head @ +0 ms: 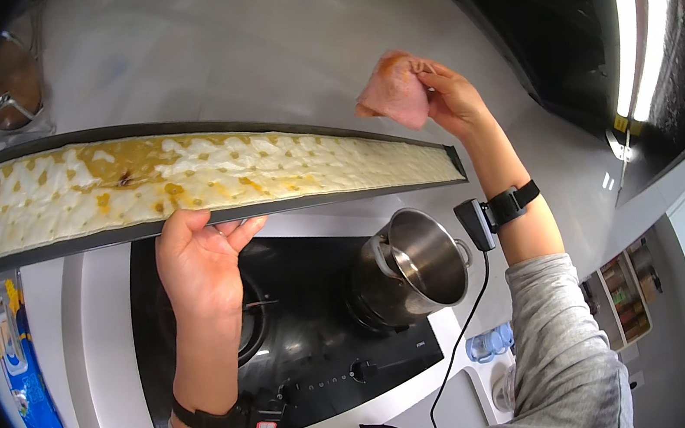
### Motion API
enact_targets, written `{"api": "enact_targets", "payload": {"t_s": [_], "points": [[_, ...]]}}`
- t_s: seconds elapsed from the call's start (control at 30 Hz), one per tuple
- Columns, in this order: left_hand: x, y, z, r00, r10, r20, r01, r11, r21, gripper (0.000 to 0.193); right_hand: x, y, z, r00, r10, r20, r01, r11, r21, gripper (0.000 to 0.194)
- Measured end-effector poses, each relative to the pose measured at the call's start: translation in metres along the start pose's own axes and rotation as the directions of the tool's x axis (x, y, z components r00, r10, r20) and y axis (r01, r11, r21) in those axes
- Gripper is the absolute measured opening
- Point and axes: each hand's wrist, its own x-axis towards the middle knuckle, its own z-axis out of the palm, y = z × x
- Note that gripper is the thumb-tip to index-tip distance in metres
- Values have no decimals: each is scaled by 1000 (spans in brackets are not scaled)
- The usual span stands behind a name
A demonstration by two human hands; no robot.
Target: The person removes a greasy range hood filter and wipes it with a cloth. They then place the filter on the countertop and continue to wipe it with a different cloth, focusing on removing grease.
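Observation:
My left hand (206, 269) grips the lower edge of a long, narrow dark tray (90, 244), thumb on the rim and fingers beneath. A quilted white absorbent pad (343, 171) lies in the tray. Yellow-brown greasy stains cover much of its left part, with a small dark spot among them. Up to the right, my right hand (454, 100) pinches a pink cloth (394, 88), which bears an orange-brown stain. The cloth is above the tray's right part and appears apart from it. Below the tray is a black glass gas hob (313, 284).
A stainless steel pot (427, 258) with two handles stands on the right burner. A blue wipes packet (26, 370) lies at left, and a glass jug (7, 97) is at the upper left. A dark range hood panel with a lit strip (642, 7) is upper right. A cable (466, 347) hangs from my right wrist device.

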Motion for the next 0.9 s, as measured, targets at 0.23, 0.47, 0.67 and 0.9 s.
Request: {"api": "enact_targets", "payload": {"t_s": [0.23,0.47,0.67,0.9], "points": [[3,-1,-3,999,-30,25,31,999,-17,26,-16,-18,14,981,-43,190,159,741,-652,22],[2,0,-1,999,-38,-3,37,998,-40,17,-26,-28,22,927,-75,367,358,461,-812,27],[-1,3,-2,998,-40,39,41,999,-24,18,-32,-32,18,918,-103,384,387,450,-805,26],[-4,0,-1,999,-34,31,35,999,-15,24,-27,-36,14,931,-29,365,227,828,-513,16]]}}
